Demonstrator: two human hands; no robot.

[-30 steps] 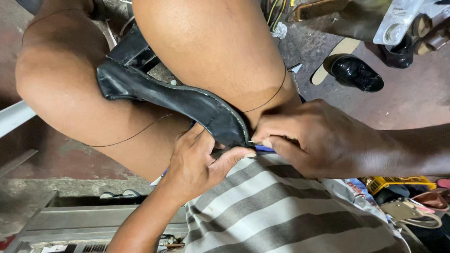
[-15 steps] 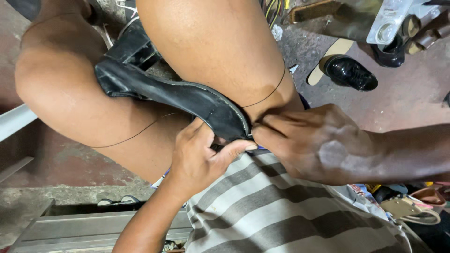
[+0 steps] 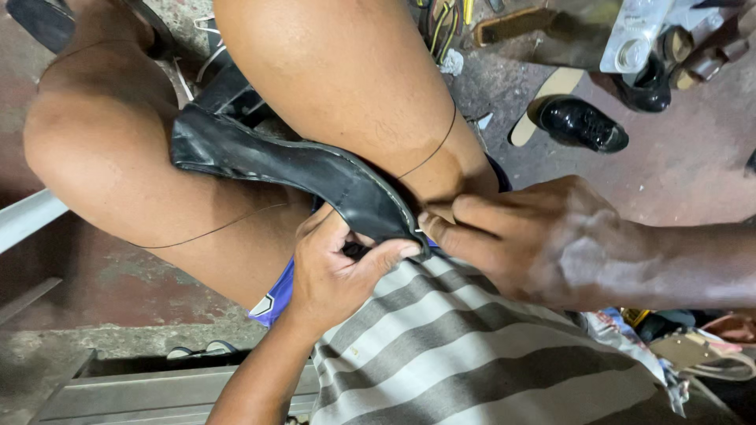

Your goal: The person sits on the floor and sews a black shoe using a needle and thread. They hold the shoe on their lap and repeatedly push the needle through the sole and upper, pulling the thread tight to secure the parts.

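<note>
Both hands pinch the black shoe (image 3: 291,161) at mid-frame: left hand (image 3: 335,271) clamps its end, right hand (image 3: 543,240) should draw the thread (image 3: 213,230) taut steadily.

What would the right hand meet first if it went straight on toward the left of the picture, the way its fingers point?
The right hand would first meet the black shoe, whose near end its fingertips already touch.

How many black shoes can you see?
3, maybe more hidden: one black shoe clamped between the knees, held by both hands; one shiny shoe on the floor upper right; another black one beyond it, partly covered.
</note>
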